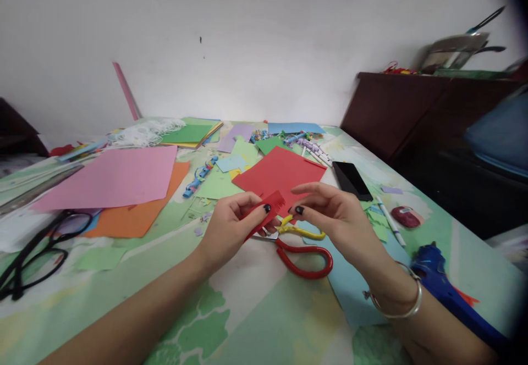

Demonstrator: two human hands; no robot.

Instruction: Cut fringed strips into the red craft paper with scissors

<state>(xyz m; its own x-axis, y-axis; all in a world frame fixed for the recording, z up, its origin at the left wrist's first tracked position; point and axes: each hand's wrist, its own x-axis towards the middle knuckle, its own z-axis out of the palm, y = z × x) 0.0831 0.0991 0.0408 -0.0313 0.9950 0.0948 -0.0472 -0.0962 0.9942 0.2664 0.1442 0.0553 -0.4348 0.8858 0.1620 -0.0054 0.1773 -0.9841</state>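
My left hand (233, 219) grips a small red paper strip (270, 209) between thumb and fingers. Fine cuts form a fringe along the strip's right end. Just right of that fringe is my right hand (334, 211), its index finger raised away from the thumb and nothing visible in it. Below both hands lie scissors with one red and one yellow handle (325, 269), their blades partly hidden by my left hand. A large red paper sheet (284, 170) rests on the table behind the strip.
Pink paper (119, 175) covers orange paper at left, near black-handled scissors (41, 260). A black phone (352, 181), a white marker (391, 221) and a blue glue gun (441, 280) lie at right. Blue paper (358, 293) sits under my right wrist.
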